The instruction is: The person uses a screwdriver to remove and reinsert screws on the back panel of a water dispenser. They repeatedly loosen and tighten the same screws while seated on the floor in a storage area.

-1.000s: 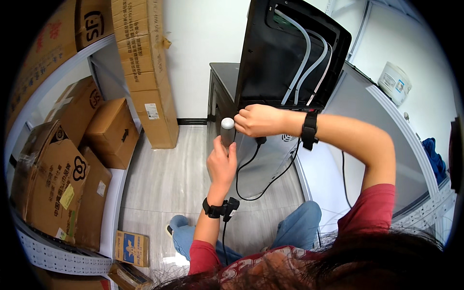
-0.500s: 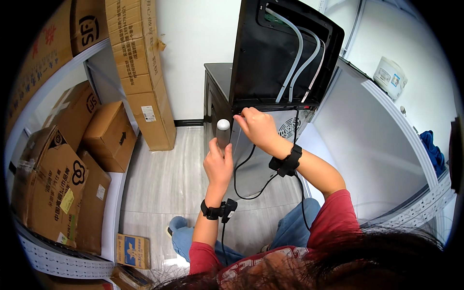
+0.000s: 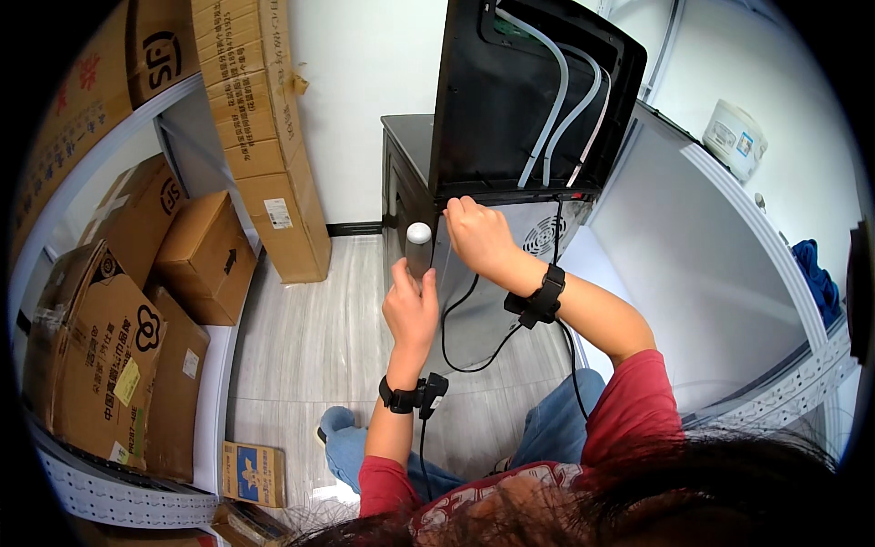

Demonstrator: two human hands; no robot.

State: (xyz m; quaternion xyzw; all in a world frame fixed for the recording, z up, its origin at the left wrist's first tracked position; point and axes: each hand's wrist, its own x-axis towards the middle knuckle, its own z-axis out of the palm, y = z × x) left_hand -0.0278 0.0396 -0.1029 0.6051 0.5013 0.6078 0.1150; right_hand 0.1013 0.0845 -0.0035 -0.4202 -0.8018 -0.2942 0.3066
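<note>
My left hand (image 3: 410, 312) is wrapped round a grey cylinder with a rounded white top (image 3: 418, 235), held upright beside the machine. Just to its right, my right hand (image 3: 478, 232) is closed at the left end of the lower edge of a raised black panel (image 3: 497, 109). Whatever its fingers grip there is hidden. The panel belongs to a tall black and grey appliance (image 3: 474, 319) that resembles a water dispenser. Pale tubes (image 3: 558, 100) and a thinner white one run down inside the panel. Behind my right wrist is a round vent (image 3: 545, 237) in the grey rear plate.
A black cable (image 3: 445, 333) loops down the appliance's back. Cardboard boxes (image 3: 91, 365) fill the left shelf, and a tall carton (image 3: 264, 137) leans near the wall. At the right, a white rice cooker (image 3: 735, 139) stands beyond a grey panel (image 3: 720, 273). A small box (image 3: 253, 474) lies low left.
My right hand has shifted slightly up and its fingers have turned a little against the panel's edge. My left hand still holds the cylinder in nearly the same place.
</note>
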